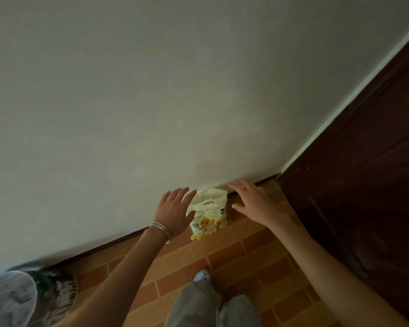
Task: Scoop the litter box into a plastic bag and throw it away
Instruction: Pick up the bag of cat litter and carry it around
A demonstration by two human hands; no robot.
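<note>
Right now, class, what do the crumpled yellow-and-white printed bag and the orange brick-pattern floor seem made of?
The crumpled yellow-and-white printed bag: probably thin plastic film, going by its sharp creases and printing. The orange brick-pattern floor: likely ceramic tile, smooth, with regular pale joints.

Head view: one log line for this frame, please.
bag: upright on floor by wall | left hand: open, at bag's side | right hand: open, beside bag, not gripping

pale yellow-white printed plastic bag [208,213]: small dark characters near right edge, too blurred to read. no other text visible.
</note>
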